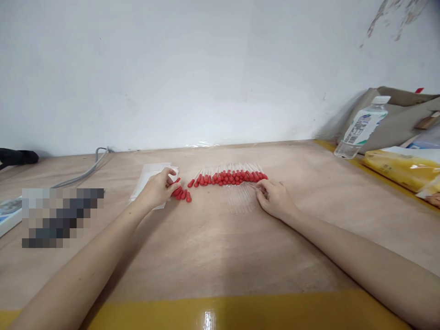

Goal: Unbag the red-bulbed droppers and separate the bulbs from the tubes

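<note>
A row of clear glass droppers with red rubber bulbs (233,177) lies across the middle of the brown table (213,247). A few loose red bulbs (184,195) lie left of the row. My left hand (158,188) rests on them with fingers curled, pinching one red bulb. Several bare clear glass tubes (240,198) lie just in front of the row. My right hand (275,197) sits at their right end, fingertips pinched on a tube.
A white plastic bag (146,178) lies under my left hand. A water bottle (362,126) leans at the right by a grey bag and a yellow packet (400,167). A grey cable (85,172) runs at the left. Yellow tape edges the table front.
</note>
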Action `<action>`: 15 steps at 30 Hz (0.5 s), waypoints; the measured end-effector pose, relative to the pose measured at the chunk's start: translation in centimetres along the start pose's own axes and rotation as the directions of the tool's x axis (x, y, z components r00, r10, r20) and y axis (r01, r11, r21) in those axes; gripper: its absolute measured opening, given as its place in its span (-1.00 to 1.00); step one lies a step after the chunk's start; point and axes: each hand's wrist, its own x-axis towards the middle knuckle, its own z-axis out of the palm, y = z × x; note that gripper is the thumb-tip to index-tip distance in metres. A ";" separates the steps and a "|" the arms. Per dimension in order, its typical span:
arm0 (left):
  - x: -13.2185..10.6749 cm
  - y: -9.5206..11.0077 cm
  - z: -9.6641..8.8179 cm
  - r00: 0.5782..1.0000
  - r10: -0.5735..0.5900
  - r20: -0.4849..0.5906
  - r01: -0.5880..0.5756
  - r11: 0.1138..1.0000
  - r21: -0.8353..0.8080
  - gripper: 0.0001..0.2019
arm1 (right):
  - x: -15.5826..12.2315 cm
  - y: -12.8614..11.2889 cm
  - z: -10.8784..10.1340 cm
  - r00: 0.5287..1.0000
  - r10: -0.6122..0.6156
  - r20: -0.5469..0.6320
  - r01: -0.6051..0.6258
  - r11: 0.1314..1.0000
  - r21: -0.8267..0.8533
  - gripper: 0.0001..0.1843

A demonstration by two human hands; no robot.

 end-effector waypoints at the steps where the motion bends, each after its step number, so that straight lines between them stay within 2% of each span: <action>1: -0.1 0.1 0.0 1.000 -0.004 0.015 0.004 1.000 -0.006 -0.70 | 0.0 0.0 0.0 1.000 -0.004 0.007 0.004 1.000 -0.001 -0.86; 5: -0.2 0.2 0.0 0.998 0.010 0.059 -0.011 1.000 0.016 -0.77 | -0.1 -0.2 0.0 0.998 -0.060 0.019 0.060 0.998 0.026 -0.82; 9: 0.0 0.0 0.1 0.996 0.034 0.081 -0.039 0.997 0.060 -0.72 | -0.2 -0.4 0.0 0.987 -0.163 0.004 0.163 0.986 0.020 -0.80; 11: 0.0 0.1 -0.1 0.998 0.044 0.054 -0.049 0.995 0.083 -0.70 | -0.2 -0.6 0.0 0.980 -0.198 -0.003 0.198 0.980 0.016 -0.79; 15: -0.2 0.6 -0.3 0.995 0.058 -0.081 -0.047 0.990 0.130 -0.76 | -0.2 -0.8 -0.3 0.979 -0.205 0.019 0.205 0.979 0.011 -0.74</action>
